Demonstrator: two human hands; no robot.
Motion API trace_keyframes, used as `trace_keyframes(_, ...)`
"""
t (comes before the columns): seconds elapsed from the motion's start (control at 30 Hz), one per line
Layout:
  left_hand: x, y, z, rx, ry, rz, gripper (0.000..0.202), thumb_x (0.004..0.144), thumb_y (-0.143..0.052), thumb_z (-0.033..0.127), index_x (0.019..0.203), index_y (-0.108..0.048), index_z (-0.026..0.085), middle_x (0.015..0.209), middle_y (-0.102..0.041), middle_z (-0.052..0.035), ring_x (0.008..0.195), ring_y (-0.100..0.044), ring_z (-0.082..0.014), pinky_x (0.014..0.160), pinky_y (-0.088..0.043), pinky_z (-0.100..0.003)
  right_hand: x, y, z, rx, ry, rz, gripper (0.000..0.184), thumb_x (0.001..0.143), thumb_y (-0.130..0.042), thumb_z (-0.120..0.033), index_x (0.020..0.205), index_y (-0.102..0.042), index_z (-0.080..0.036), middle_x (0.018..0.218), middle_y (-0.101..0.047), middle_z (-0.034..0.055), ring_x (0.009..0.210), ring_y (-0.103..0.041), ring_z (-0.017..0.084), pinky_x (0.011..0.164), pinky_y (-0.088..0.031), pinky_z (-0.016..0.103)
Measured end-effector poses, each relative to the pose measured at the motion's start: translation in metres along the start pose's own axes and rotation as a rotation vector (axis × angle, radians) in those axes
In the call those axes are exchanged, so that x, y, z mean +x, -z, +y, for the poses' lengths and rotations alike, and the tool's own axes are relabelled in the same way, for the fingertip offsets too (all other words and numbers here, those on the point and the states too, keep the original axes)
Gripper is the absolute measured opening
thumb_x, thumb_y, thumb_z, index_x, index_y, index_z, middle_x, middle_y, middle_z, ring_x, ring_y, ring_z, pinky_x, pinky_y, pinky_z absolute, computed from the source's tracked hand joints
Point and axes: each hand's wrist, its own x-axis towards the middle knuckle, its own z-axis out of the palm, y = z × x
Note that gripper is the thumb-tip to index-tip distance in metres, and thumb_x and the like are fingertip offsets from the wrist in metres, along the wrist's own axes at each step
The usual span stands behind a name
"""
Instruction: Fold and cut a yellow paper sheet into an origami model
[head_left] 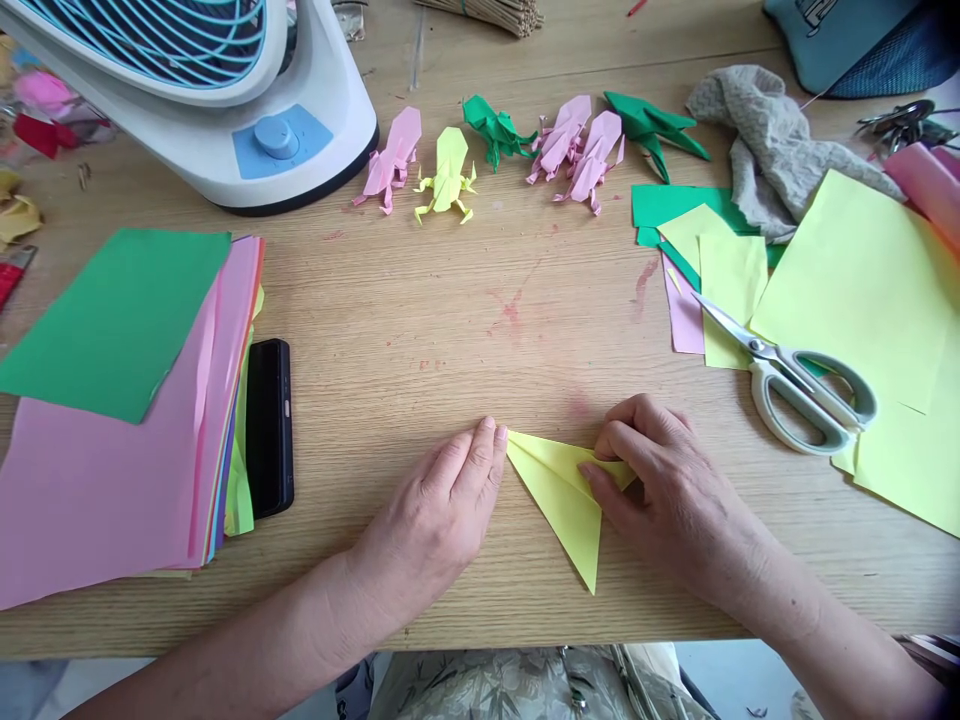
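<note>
A folded yellow paper triangle (562, 495) lies on the wooden table (450, 330) near its front edge, one point aimed toward me. My left hand (442, 510) rests beside it, fingers together, fingertips pressing the paper's left corner. My right hand (660, 480) is bent over the paper's right side, with fingers pinching a fold there.
Several folded paper animals, pink (391, 160), yellow (448, 175) and green (495, 128), line the far side. A stack of coloured sheets (120, 420) and a black phone (268, 425) lie left. Scissors (795, 380) rest on loose yellow sheets (862, 290) right. A white fan (225, 90) and grey cloth (772, 140) are at the back.
</note>
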Motion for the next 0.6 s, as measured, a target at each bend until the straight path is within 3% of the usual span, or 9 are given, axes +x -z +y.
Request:
trace_keyframes(0.43,0.0041,0.0059,0.0009,-0.064,0.064,-0.039,0.045,0.097,-0.032,0.006,0.136,-0.053,0.000,0.133,-0.061,-0.0190,0.110,-0.062,-0.0251,0.089,-0.058,-0.035,-0.0005,-0.0008,0.0024,-0.018,0.024,-0.009,0.015,0.087,-0.057,-0.012,0.079,-0.048,-0.020,0.088,-0.050,0.0036,0.083,-0.051,0.018,0.082,-0.040,0.039)
trace_keyframes(0.6,0.0045,0.0038,-0.0056,-0.144,0.001,0.024,0.042,0.092,-0.039,0.001,0.130,-0.056,-0.003,0.129,-0.063,-0.0164,0.109,-0.060,-0.0236,0.095,-0.055,-0.034,-0.0005,-0.0003,0.0020,-0.012,0.022,-0.007,0.016,0.087,-0.058,-0.011,0.079,-0.048,-0.020,0.088,-0.049,0.0034,0.082,-0.051,0.018,0.081,-0.040,0.038)
